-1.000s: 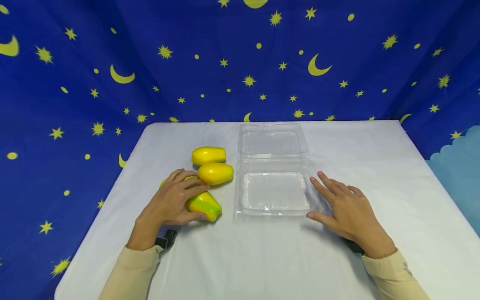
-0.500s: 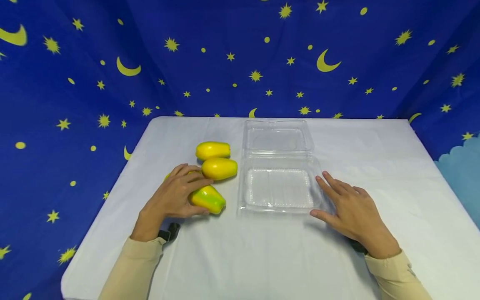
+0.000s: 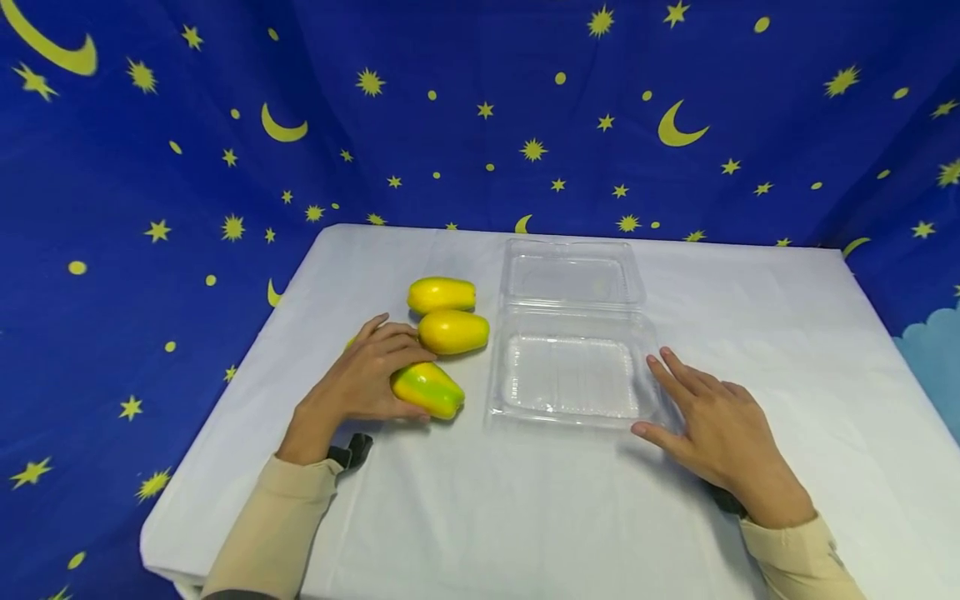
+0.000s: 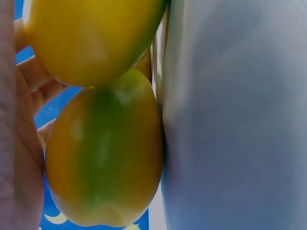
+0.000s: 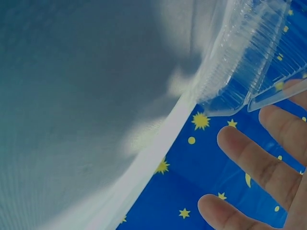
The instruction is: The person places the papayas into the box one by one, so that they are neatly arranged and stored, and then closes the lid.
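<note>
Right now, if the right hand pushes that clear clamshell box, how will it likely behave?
The clamshell looks thin, see-through and empty, so it is probably light and would slide on the white cloth rather than resist. Its open lid lies flat behind, so tipping seems unlikely. The thin walls may flex under the right hand.

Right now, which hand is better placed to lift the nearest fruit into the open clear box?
Left. The left hand already grips the yellow-green fruit; the right hand rests flat beside the clear box.
</note>
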Demonstrator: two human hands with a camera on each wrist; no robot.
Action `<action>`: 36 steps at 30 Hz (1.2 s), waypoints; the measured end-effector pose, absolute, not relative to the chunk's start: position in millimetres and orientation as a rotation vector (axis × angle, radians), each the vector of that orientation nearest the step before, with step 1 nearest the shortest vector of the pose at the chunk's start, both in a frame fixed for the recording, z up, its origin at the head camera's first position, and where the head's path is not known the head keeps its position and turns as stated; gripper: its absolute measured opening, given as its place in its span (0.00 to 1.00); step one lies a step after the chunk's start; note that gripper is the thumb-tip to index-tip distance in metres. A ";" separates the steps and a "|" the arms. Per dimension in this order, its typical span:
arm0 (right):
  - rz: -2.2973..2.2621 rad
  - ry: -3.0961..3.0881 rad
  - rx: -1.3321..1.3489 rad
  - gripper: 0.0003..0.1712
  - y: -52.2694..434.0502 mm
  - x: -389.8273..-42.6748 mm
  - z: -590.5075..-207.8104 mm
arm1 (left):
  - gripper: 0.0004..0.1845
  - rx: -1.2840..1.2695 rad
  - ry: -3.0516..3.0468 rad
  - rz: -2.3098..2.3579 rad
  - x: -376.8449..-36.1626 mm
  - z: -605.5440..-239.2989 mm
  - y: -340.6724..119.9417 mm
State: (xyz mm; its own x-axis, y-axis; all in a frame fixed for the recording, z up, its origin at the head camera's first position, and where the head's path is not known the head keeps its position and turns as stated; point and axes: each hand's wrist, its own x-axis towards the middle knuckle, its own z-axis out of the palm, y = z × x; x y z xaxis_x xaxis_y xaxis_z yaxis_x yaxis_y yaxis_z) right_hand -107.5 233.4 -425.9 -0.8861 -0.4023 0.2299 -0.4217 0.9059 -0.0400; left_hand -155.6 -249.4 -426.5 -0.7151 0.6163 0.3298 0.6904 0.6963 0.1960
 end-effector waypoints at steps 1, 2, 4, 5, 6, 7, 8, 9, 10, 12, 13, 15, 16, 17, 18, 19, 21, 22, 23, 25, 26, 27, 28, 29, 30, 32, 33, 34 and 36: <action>0.135 -2.856 0.621 0.54 233.4 -107.2 -425.9 | 0.43 -1.044 -2.662 -0.471 -155.9 -425.8 -249.3; 0.139 -2.857 0.618 0.54 233.3 -107.0 -425.9 | 0.44 -1.039 -2.656 -0.492 -156.2 -425.3 -249.4; 0.147 -2.858 0.615 0.55 232.9 -106.7 -425.9 | 0.43 -1.023 -2.639 -0.532 -155.8 -423.8 -249.9; 0.153 -2.855 0.616 0.55 232.7 -106.6 -425.8 | 0.43 -1.017 -2.629 -0.553 -155.4 -423.1 -250.4; 0.157 -2.851 0.618 0.55 232.4 -106.6 -425.7 | 0.44 -1.012 -2.618 -0.579 -154.9 -422.4 -251.0; 0.162 -2.849 0.619 0.55 232.5 -106.3 -425.8 | 0.43 -1.010 -2.607 -0.601 -154.5 -421.9 -251.2; 0.165 -2.846 0.622 0.55 232.6 -106.0 -425.8 | 0.44 -1.009 -2.596 -0.621 -154.3 -421.6 -251.4; 0.169 -2.846 0.623 0.55 232.6 -105.7 -425.9 | 0.44 -1.012 -2.585 -0.644 -153.8 -421.1 -251.6; 0.174 -2.846 0.624 0.54 232.7 -105.5 -425.9 | 0.44 -1.016 -2.575 -0.666 -153.5 -420.8 -251.9; 0.178 -2.847 0.625 0.54 232.7 -105.0 -426.1 | 0.44 -1.026 -2.553 -0.710 -153.2 -420.3 -252.3; 0.179 -2.848 0.625 0.54 232.6 -104.9 -426.2 | 0.44 -1.030 -2.542 -0.724 -153.0 -420.0 -252.4; 0.182 -2.845 0.626 0.54 232.5 -104.8 -426.5 | 0.45 -1.034 -2.522 -0.753 -152.8 -419.2 -252.1; 0.183 -2.840 0.627 0.55 232.5 -104.8 -426.5 | 0.45 -1.031 -2.516 -0.759 -152.7 -418.9 -251.8; 0.185 -2.833 0.628 0.55 232.5 -104.9 -426.5 | 0.45 -1.028 -2.508 -0.768 -152.6 -418.3 -251.2; 0.187 -2.827 0.627 0.55 232.4 -105.0 -426.4 | 0.44 -1.025 -2.501 -0.777 -152.7 -417.9 -250.6; 0.193 -2.823 0.625 0.55 232.2 -105.1 -426.4 | 0.44 -1.023 -2.495 -0.785 -152.8 -417.4 -249.7; 0.207 -2.820 0.618 0.56 231.6 -105.2 -426.4 | 0.44 -1.021 -2.485 -0.803 -152.7 -416.6 -248.0; 0.210 -2.822 0.612 0.56 232.0 -104.7 -426.4 | 0.44 -1.025 -2.479 -0.812 -152.9 -416.0 -246.3; 0.214 -2.826 0.605 0.56 232.3 -104.1 -426.4 | 0.43 -1.028 -2.474 -0.824 -153.1 -415.4 -244.6; 0.217 -2.836 0.593 0.56 232.5 -103.1 -426.5 | 0.43 -1.030 -2.465 -0.853 -153.1 -415.0 -241.9; 0.214 -2.838 0.590 0.56 232.7 -102.8 -426.4 | 0.42 -1.029 -2.462 -0.873 -152.8 -414.2 -240.6; 0.212 -2.838 0.589 0.56 233.0 -102.4 -426.4 | 0.42 -1.026 -2.461 -0.895 -152.4 -413.6 -239.3; 0.209 -2.840 0.586 0.56 233.2 -102.0 -426.2 | 0.42 -1.022 -2.460 -0.913 -152.1 -412.7 -238.0; 0.210 -2.840 0.584 0.56 233.4 -101.7 -426.1 | 0.42 -1.017 -2.460 -0.931 -151.8 -411.7 -236.6; 0.211 -2.839 0.584 0.56 233.5 -101.7 -425.9 | 0.42 -1.014 -2.461 -0.946 -151.4 -410.3 -235.0; 0.219 -2.836 0.586 0.56 233.6 -101.7 -425.8 | 0.41 -1.014 -2.465 -0.969 -151.1 -406.9 -231.1; 0.224 -2.836 0.586 0.56 233.5 -101.8 -425.7 | 0.41 -1.013 -2.471 -0.973 -151.1 -404.9 -228.7; 0.229 -2.836 0.585 0.56 233.3 -101.9 -425.6 | 0.40 -1.017 -2.479 -0.976 -151.2 -402.5 -225.8; 0.240 -2.837 0.585 0.56 233.0 -102.3 -425.2 | 0.39 -1.027 -2.502 -0.978 -152.2 -397.6 -219.3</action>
State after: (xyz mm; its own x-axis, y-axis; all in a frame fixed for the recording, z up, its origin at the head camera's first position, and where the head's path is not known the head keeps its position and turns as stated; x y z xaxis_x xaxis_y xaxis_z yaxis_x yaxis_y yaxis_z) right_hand -102.3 233.0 -425.2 -0.8926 -0.3681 0.2603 -0.4067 0.9066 -0.1124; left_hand -152.2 -219.3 -397.6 -0.7144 0.5213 0.4668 0.6996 0.5221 0.4878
